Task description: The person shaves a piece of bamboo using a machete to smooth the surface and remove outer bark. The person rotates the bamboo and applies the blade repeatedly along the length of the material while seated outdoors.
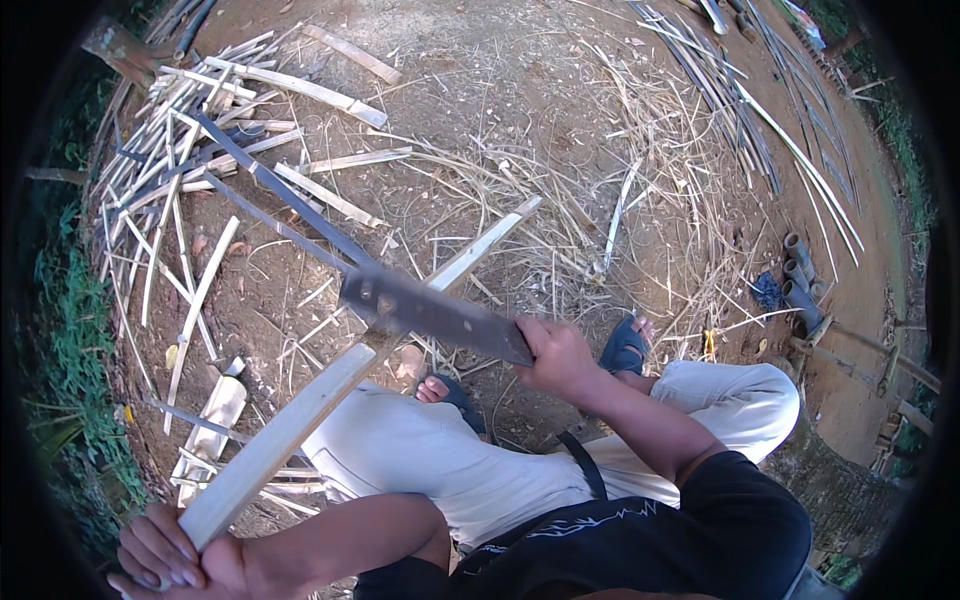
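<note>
My left hand (180,555), at the lower left, is closed around the near end of a pale split bamboo strip (285,430). The strip slants up and right, and its far end lies just short of the blade. My right hand (555,355) grips a broad dark machete (440,315), whose handle is hidden in the fist. The blade points left across the middle, slightly blurred, with holes near its tip. Beyond it another pale length (485,245) runs up and right; whether it joins the held strip I cannot tell.
A heap of split bamboo pieces (165,190) lies at the left, with dark strips (285,190) reaching toward the blade. Thin shavings (560,220) litter the ground ahead. Long slats (720,100) lie at the far right, near bamboo tubes (800,290). My sandalled feet (628,345) are close below.
</note>
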A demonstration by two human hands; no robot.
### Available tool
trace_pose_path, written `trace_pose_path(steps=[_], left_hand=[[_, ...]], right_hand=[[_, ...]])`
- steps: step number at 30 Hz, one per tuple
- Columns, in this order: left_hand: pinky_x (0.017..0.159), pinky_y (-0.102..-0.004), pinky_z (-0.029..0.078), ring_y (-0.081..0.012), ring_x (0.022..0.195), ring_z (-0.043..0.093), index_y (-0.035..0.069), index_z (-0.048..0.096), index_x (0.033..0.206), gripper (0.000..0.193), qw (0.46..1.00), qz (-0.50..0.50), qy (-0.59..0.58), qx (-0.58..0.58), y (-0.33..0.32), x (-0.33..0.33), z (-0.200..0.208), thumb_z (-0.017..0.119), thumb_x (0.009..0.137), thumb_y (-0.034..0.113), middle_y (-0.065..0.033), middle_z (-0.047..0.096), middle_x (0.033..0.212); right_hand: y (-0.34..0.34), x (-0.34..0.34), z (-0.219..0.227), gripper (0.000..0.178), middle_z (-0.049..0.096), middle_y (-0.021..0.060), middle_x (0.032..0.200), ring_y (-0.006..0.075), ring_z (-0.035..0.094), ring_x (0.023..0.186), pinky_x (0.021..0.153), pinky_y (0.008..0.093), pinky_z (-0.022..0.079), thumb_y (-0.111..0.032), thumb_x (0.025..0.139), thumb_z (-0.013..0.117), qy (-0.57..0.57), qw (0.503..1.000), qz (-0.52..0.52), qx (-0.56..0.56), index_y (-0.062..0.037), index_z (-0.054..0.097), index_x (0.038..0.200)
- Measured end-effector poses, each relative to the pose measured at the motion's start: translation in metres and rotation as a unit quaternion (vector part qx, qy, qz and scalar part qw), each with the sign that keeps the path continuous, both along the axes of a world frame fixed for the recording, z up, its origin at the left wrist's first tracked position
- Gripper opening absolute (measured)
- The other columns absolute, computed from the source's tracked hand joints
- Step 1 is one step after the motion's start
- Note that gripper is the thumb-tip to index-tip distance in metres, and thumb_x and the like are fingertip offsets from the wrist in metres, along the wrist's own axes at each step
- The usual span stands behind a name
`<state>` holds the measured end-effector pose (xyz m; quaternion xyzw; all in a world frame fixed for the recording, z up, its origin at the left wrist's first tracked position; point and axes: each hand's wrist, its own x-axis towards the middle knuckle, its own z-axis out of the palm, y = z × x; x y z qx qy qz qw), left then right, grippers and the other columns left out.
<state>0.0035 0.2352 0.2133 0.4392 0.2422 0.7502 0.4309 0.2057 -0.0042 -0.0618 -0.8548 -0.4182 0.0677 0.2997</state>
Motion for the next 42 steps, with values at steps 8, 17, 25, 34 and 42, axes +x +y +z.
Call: trace_pose_path(steps=[8, 17, 25, 34, 42], left_hand=[[0.038, -0.0193, 0.017, -0.0093, 0.038, 0.022, 0.015, 0.033, 0.063, 0.041, 0.996, -0.081, -0.026, 0.024, -0.019, 0.001, 0.001, 0.045, 0.101, 0.023, 0.0013, 0.024, 0.051], [0.035, -0.0236, 0.024, -0.0079, 0.036, 0.026, 0.017, 0.039, 0.06, 0.05, 0.997, -0.064, -0.039, -0.037, -0.013, 0.004, 0.008, 0.043, 0.101, 0.046, 0.0048, 0.029, 0.048], [0.033, -0.0232, 0.023, -0.0086, 0.034, 0.027, 0.015, 0.044, 0.062, 0.05, 0.994, -0.07, -0.078, -0.033, -0.014, 0.01, 0.004, 0.043, 0.102, 0.045, 0.0026, 0.031, 0.046], [0.034, -0.0228, 0.024, -0.0092, 0.038, 0.03, 0.011, 0.046, 0.068, 0.068, 0.982, -0.111, -0.153, 0.024, -0.022, 0.024, 0.006, 0.049, 0.086, 0.076, 0.0021, 0.033, 0.05], [0.037, -0.0184, 0.025, -0.0081, 0.041, 0.03, 0.01, 0.034, 0.075, 0.055, 0.979, -0.141, -0.135, 0.063, -0.042, 0.018, 0.012, 0.047, 0.093, 0.061, -0.0004, 0.031, 0.057]], right_hand=[[-0.041, 0.103, -0.122, 0.021, 0.068, 0.0272, 0.081, 0.0428, 0.068, 0.076, 0.072, 0.0491, 0.056, -0.013, 0.077, 0.063, 0.119, 0.929, -0.235, -0.259, 0.0053, 0.067, 0.088], [-0.005, 0.046, -0.053, 0.018, 0.066, 0.0246, 0.077, 0.0435, 0.066, 0.073, 0.066, 0.049, 0.054, -0.015, 0.076, 0.068, 0.03, 0.998, -0.046, 0.008, 0.0014, 0.066, 0.085], [-0.099, 0.085, -0.149, 0.038, 0.068, 0.0308, 0.092, 0.0422, 0.068, 0.09, 0.083, 0.0459, 0.055, -0.028, 0.075, 0.07, 0.226, 0.892, -0.283, -0.271, 0.0086, 0.069, 0.087], [-0.091, 0.023, -0.124, 0.046, 0.069, 0.0278, 0.09, 0.0416, 0.068, 0.092, 0.083, 0.046, 0.054, -0.039, 0.082, 0.069, 0.255, 0.866, -0.35, -0.251, 0.0065, 0.07, 0.089], [-0.07, -0.01, -0.005, 0.044, 0.066, 0.0244, 0.075, 0.0409, 0.068, 0.078, 0.072, 0.0472, 0.053, -0.041, 0.084, 0.069, 0.212, 0.929, -0.298, -0.055, 0.0028, 0.062, 0.088]])
